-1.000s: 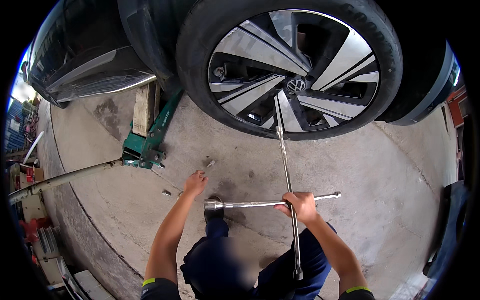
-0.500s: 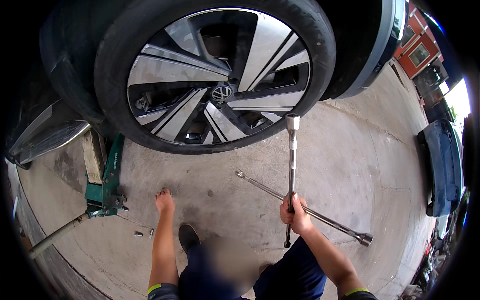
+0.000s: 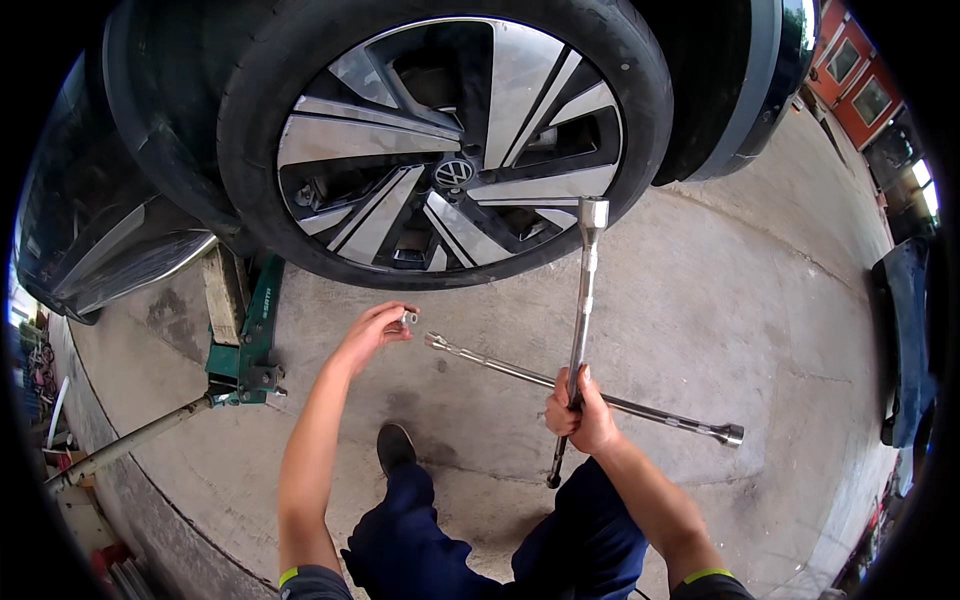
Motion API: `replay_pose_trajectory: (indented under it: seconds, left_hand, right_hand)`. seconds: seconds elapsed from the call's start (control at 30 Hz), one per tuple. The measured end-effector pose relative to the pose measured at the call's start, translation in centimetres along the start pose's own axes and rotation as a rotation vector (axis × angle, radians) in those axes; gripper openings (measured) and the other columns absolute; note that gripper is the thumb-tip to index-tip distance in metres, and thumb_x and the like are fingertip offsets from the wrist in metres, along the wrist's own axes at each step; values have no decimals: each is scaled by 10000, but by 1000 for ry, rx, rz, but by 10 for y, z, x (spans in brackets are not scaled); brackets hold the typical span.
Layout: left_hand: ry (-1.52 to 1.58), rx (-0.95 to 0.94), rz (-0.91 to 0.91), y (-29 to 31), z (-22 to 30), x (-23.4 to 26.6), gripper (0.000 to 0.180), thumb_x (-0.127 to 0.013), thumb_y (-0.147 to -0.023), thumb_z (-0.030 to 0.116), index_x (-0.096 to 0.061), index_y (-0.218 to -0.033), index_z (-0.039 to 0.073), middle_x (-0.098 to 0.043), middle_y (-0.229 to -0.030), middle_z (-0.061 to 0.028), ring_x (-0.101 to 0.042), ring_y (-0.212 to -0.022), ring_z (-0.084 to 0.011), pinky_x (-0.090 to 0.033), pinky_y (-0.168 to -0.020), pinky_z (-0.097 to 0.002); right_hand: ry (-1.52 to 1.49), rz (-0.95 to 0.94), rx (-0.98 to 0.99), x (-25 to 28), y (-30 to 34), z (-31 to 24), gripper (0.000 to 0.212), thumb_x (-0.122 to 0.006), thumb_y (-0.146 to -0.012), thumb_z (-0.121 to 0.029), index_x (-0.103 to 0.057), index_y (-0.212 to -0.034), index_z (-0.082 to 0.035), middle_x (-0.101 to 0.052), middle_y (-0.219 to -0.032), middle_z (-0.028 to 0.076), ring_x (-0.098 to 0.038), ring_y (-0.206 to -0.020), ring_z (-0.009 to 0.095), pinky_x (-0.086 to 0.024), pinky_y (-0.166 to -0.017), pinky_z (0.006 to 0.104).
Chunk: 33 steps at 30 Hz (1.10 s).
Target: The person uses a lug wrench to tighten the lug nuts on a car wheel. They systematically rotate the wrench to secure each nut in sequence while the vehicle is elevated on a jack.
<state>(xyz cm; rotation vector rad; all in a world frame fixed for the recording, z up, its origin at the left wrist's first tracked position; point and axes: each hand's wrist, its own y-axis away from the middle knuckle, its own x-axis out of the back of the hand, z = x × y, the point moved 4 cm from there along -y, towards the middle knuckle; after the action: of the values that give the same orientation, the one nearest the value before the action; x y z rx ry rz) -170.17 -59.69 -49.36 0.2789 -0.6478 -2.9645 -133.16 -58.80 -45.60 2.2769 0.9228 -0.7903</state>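
Observation:
My left hand is raised below the wheel, pinching a small silver lug nut at its fingertips. The nut's open round end shows. My right hand is closed around the middle of a chrome four-way lug wrench. One socket of the wrench points up toward the tire's lower right edge. Another arm reaches left, its end just below and right of my left hand. In front of me is a car wheel with silver and black spokes inside a black tire.
A green floor jack with a wooden block on it stands left of the wheel, its long handle slanting toward the lower left. My dark shoe is on the concrete floor. Blue bodywork stands at the far right.
My left hand has come up and right from low near the floor and now shows the lug nut. The wrench, still in my right hand, has tilted slightly, its left arm closer to my left hand.

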Motion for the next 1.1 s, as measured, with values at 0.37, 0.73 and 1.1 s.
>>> replay_pose_trajectory:
  seconds: [0.37,0.73,1.1]
  left_hand:
    - [-136,-92,128,75,99,-26,277,-610,-1043,357,-646,-1002,85,-620,-938,18,-577,-846,-69,-521,-840,-274]
    - [-101,-254,308,144,170,-75,396,-656,-1009,431,-637,-853,68,-599,-770,11,-594,-696,-79,-567,-715,-279]
    - [32,-206,259,154,181,-105,415,-662,-999,457,-626,-818,85,-576,-722,12,-597,-642,-100,-584,-694,-298]
  right_hand:
    - [-139,-281,167,-57,36,-20,610,-334,-1023,-699,-428,-826,-129,-284,-530,-47,-235,-461,90,-206,-460,303]
    - [-120,-415,418,-105,83,-63,655,-344,-1016,-710,-441,-819,-94,-269,-533,-57,-205,-439,84,-187,-435,302]
    - [-130,-421,486,-107,110,-65,604,-449,-1024,-639,-473,-833,-66,-306,-548,-40,-226,-464,73,-184,-449,292]
